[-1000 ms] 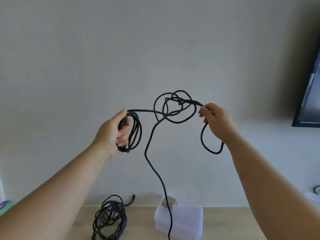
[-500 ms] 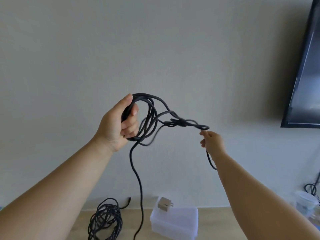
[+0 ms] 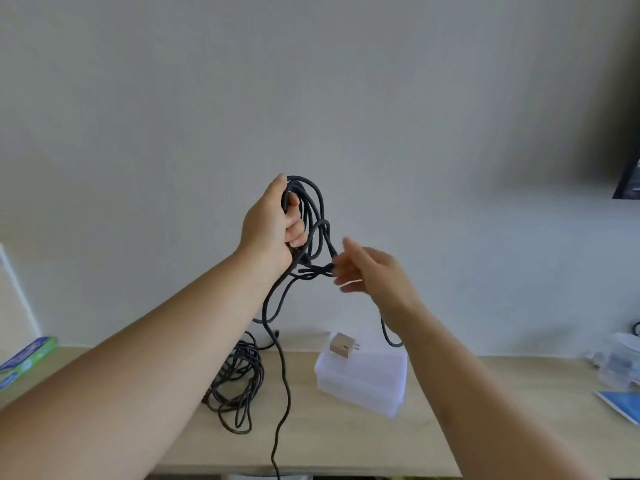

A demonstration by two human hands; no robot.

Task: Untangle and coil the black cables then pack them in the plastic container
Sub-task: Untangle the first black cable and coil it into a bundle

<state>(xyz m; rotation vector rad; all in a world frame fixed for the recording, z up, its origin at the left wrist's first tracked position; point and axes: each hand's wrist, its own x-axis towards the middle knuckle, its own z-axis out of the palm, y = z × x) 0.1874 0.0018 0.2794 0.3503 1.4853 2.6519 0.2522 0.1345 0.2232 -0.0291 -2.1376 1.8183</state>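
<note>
My left hand (image 3: 273, 226) is raised in front of the wall, shut on several loops of a black cable (image 3: 313, 216). A knotted stretch of that cable runs to my right hand (image 3: 370, 271), whose fingertips pinch it at the knot; the hand is blurred. One strand hangs from the loops down past the table's front edge, and a short loop dangles below my right wrist. A second black cable bundle (image 3: 239, 379) lies tangled on the wooden table (image 3: 346, 441). The translucent plastic container (image 3: 363, 382) stands closed to the bundle's right.
A small beige plug adapter (image 3: 343, 344) rests on the container's lid. A blue-green box (image 3: 26, 358) lies at the left edge. Clear plastic items (image 3: 616, 362) and a blue booklet (image 3: 620, 405) sit at the right. A dark screen corner (image 3: 628, 181) hangs on the wall.
My right hand moved in toward the left hand, drawing the knotted stretch down beside the coil. The view tilted down, showing more of the table.
</note>
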